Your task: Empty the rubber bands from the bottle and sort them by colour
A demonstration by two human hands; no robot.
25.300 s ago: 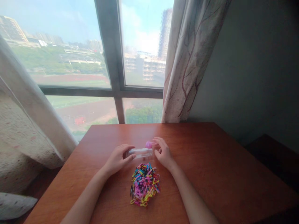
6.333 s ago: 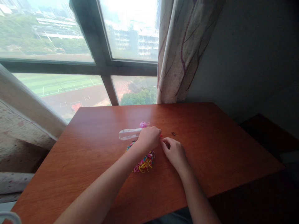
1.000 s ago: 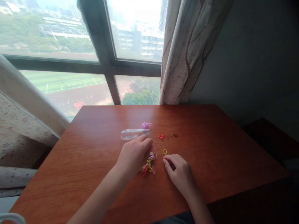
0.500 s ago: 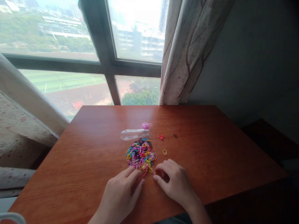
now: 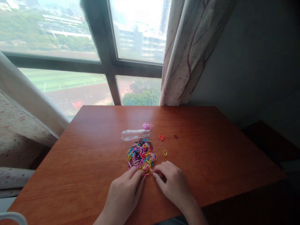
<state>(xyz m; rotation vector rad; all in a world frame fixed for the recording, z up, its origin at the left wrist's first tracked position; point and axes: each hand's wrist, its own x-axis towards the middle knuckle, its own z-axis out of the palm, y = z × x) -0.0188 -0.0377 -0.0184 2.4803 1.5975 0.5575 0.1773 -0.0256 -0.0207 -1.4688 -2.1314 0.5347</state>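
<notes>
A heap of small coloured rubber bands [image 5: 140,154] lies on the wooden table, pink, yellow, blue, black and red mixed. At its near edge my left hand [image 5: 125,189] has thumb and forefinger closed on a red rubber band [image 5: 147,174], whose end sticks out to the right. Opposite it, my right hand [image 5: 172,179] pinches a pink rubber band [image 5: 152,170] at the heap's lower right edge; the fingers cover most of it. Above the right hand, a yellow rubber band [image 5: 165,153] lies alone.
Behind the heap a clear plastic bottle [image 5: 134,135] lies on its side, with a pink cap [image 5: 145,126] beside its neck. To the right are a small cluster of red bands [image 5: 161,137] and a black band [image 5: 176,137]. A window and curtains [image 5: 180,62] stand beyond the table [image 5: 82,175].
My left thumb has closed up to the forefinger around the red band. My right thumb and forefinger have come together on the pink band, slightly left of before.
</notes>
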